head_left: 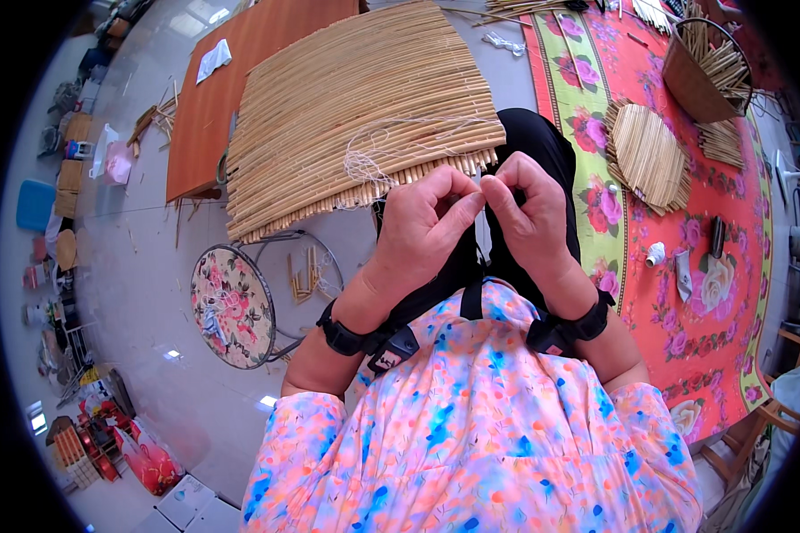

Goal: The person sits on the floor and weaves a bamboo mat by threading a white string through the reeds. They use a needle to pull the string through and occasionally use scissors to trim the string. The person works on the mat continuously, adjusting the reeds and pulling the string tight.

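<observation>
My left hand (427, 222) and my right hand (533, 213) meet over my lap, at the near right corner of a large mat of straw-coloured stalks (364, 89). Thumbs and forefingers of both hands are pinched together, tips almost touching. Whatever they pinch is too fine to make out. A loose tangle of pale thread (364, 164) lies on the mat's near edge, just left of my left hand. The mat's stalks run side by side, and its far part lies over a brown table (203, 115). A narrow whitish strip (483, 235) shows below my fingertips.
At right, a red floral cloth (667, 333) bears an oval stalk mat (647, 155), a basket of stalks (692, 84), a white thread spool (655, 254) and a black object (717, 237). A round floral stool (233, 306) stands at left. Cluttered goods line the far left.
</observation>
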Available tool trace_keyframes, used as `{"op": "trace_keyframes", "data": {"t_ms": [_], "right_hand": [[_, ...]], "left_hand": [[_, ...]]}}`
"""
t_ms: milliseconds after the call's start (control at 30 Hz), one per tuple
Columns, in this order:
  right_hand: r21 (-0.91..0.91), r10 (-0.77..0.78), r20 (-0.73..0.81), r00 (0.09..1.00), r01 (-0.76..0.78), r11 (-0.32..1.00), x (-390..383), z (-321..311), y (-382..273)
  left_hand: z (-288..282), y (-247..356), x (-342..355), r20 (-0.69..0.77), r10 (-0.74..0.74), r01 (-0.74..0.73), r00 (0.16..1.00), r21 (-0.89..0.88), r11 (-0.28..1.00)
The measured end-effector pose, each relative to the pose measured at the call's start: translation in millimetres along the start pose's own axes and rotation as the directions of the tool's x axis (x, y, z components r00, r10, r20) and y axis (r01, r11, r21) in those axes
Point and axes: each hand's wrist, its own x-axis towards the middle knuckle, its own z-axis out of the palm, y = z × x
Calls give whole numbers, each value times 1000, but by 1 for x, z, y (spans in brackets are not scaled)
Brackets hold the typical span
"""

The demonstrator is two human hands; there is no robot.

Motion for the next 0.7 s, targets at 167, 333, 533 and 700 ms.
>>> {"op": "trace_keyframes", "data": {"t_ms": [167,333,533,700], "right_hand": [[7,29,23,999,-29,1000,0,0,1],[307,247,14,969,-239,921,-3,1,-1],[256,291,166,942,-327,910,-7,0,1],[66,82,244,966,-101,993,-4,2,-8]], "left_hand": [[-1,-2,-2,7,17,-17,1000,41,999],[-3,-4,-4,-57,27,-25,998,32,999],[-9,-2,-4,-126,33,-32,991,13,999],[-8,-6,-4,-174,78,-72,982,38,997]]}}
